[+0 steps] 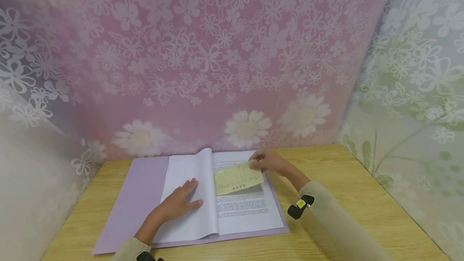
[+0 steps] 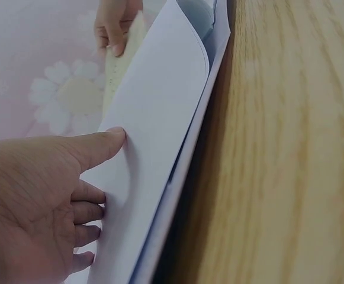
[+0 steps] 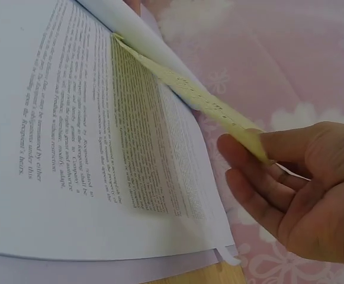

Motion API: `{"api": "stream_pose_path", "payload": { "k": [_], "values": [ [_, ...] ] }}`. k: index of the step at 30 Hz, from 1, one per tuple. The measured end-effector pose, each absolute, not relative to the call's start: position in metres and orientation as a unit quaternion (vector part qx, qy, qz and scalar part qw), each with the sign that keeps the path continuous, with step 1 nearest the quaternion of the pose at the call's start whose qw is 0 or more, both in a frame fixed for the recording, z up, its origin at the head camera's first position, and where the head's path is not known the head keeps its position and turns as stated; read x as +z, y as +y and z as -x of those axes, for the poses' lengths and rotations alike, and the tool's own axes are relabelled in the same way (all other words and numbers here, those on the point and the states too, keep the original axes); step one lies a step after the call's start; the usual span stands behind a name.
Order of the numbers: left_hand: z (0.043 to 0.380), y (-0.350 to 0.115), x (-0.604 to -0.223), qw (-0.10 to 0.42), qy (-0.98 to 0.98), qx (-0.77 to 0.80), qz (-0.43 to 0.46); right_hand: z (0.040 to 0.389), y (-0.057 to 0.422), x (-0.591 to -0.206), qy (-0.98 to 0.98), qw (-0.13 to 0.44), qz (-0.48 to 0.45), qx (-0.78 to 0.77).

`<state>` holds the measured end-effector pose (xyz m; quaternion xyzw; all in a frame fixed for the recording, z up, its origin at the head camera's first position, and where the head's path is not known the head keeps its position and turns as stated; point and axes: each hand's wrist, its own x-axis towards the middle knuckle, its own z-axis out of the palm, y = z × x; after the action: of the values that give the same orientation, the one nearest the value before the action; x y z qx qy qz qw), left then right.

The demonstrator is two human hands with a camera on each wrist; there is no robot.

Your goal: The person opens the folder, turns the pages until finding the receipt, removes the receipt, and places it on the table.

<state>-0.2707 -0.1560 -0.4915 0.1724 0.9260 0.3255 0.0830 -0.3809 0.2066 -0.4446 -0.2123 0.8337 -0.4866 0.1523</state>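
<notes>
A purple folder (image 1: 145, 188) lies spread on the table with a stack of white pages in it. My left hand (image 1: 180, 202) rests with fingers extended on the blank turned pages (image 1: 181, 224), which bulge up along the fold. Between thumb and fingers, my right hand (image 1: 270, 162) pinches the outer corner of a yellow printed slip (image 1: 237, 177). That slip is tilted above the printed page (image 1: 246, 208), and its inner end lies by the fold. In the right wrist view the slip (image 3: 201, 100) casts a shadow on the text.
The wooden table (image 1: 344, 196) extends on both sides of the folder. Behind it stands a pink flowered backdrop (image 1: 217, 71), with a paler flowered panel (image 1: 417, 112) at the right. Black wrist cameras, one of them the right wrist camera (image 1: 300, 208), sit at both cuffs.
</notes>
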Motion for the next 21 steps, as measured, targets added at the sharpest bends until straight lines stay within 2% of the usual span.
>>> {"api": "stream_pose_path", "payload": {
  "k": [10, 21],
  "values": [
    [0.270, -0.157, -0.496, 0.090, 0.923, 0.332, -0.173, 0.383, 0.222, -0.428, 0.850, 0.089, 0.145, -0.499],
    [0.271, -0.155, -0.493, 0.079, 0.926, 0.324, -0.177, 0.396, 0.283, -0.412, 0.863, 0.026, 0.110, -0.492]
  ]
}}
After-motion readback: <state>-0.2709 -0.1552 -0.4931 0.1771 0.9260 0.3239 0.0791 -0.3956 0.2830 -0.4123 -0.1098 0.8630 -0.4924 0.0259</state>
